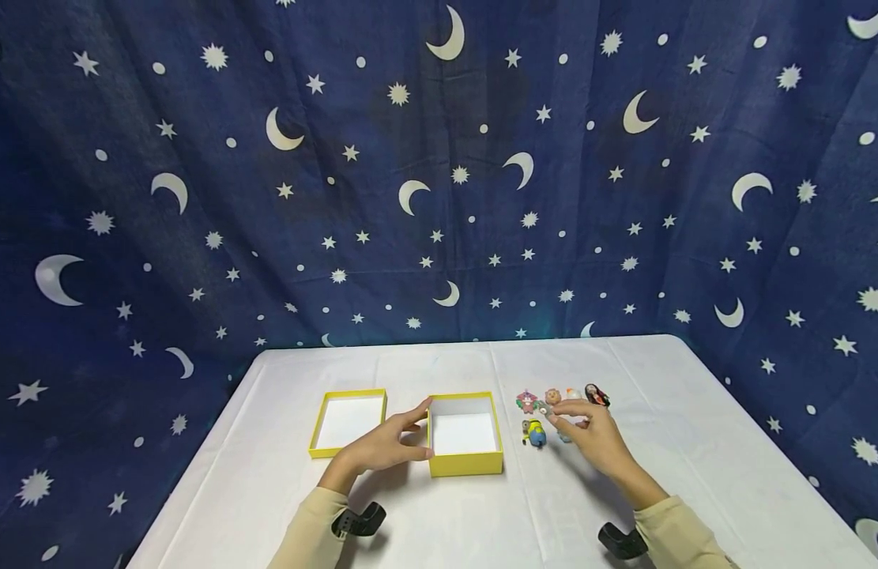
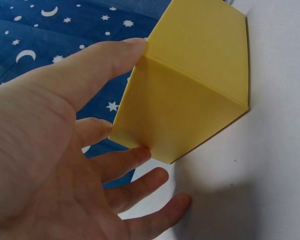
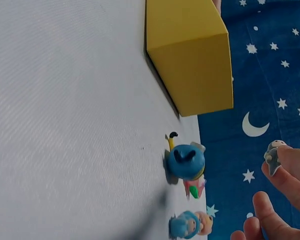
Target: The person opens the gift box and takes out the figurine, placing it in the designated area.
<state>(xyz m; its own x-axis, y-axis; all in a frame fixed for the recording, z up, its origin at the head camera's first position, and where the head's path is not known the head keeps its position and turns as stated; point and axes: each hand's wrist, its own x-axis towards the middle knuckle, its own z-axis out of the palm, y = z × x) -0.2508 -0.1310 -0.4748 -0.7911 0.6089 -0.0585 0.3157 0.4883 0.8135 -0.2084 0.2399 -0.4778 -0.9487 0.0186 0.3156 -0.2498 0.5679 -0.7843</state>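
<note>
An open yellow box (image 1: 467, 465) with a white inside stands mid-table. My left hand (image 1: 382, 446) rests against its left side, thumb at the near corner and fingers spread, mostly straight. To the right of the box, my right hand (image 1: 598, 442) pinches a small grey figurine (image 3: 272, 159) between thumb and index finger, held up off the table. Under and around that hand are a blue-and-yellow minion figurine (image 1: 534, 432), a pink-and-green figurine (image 1: 527, 401), a peach-coloured figurine (image 1: 552, 396) and a black-and-red one (image 1: 596, 395). A light-blue figurine (image 3: 182, 226) is partly hidden by the hand in the head view.
A yellow-rimmed box lid (image 1: 318, 431) lies white inside up, left of the box beyond my left hand. White cloth covers the table (image 1: 453, 521). Behind it hangs a dark blue curtain (image 1: 382, 237) with moons and stars.
</note>
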